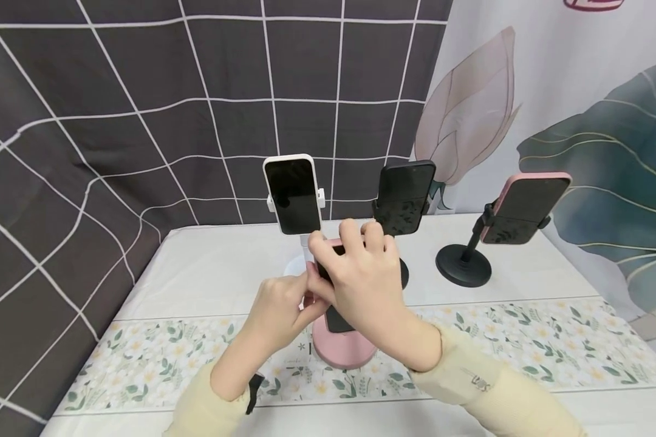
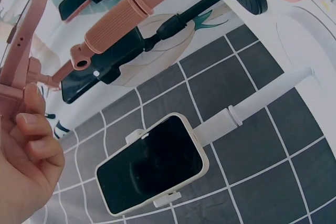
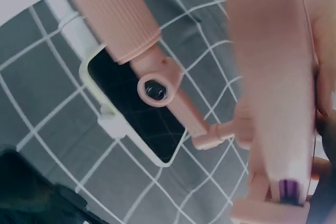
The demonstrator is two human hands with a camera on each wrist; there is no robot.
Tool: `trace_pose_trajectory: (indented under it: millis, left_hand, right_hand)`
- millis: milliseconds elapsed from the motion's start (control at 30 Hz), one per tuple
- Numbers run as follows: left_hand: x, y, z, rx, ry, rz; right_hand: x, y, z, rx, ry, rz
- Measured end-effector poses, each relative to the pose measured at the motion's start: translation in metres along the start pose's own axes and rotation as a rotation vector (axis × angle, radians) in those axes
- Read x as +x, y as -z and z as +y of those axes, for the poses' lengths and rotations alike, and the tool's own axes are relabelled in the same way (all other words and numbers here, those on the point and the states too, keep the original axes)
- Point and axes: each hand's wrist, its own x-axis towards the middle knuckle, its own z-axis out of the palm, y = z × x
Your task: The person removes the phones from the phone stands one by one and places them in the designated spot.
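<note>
A dark-screened phone (image 1: 338, 321) sits on a pink phone stand (image 1: 343, 352) in front of me. My right hand (image 1: 363, 276) grips the phone from the front, fingers bent over its upper part and thumb toward its left edge. At the phone's left side, my left hand (image 1: 281, 306) holds the pink holder with curled fingers, seen at the left of the left wrist view. The holder's back (image 3: 273, 77) and ribbed pink pole (image 3: 115, 19) show in the right wrist view. Both hands cover much of the phone's upper half.
Behind stand a white stand with a white-framed phone (image 1: 292, 194), a black phone (image 1: 406, 197) on a stand, and a pink-edged phone (image 1: 527, 209) on a black stand (image 1: 463, 265). A floral cloth strip (image 1: 525, 340) crosses the white table. Gridded dark fabric (image 1: 224, 121) hangs behind.
</note>
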Motion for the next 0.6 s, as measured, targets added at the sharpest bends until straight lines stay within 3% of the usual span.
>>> trace_pose_trajectory:
  millis: [200, 400, 600]
  left_hand:
    - [0.003, -0.004, -0.004, -0.037, -0.067, 0.059]
    - [0.003, -0.007, -0.009, -0.053, -0.109, 0.131]
    - [0.005, -0.008, -0.013, -0.067, -0.139, 0.148]
  right_hand:
    - [0.001, -0.003, 0.003, 0.127, -0.002, 0.095]
    - [0.002, -0.003, 0.002, 0.195, 0.004, 0.092]
    - [0.005, -0.001, 0.004, 0.214, 0.003, 0.061]
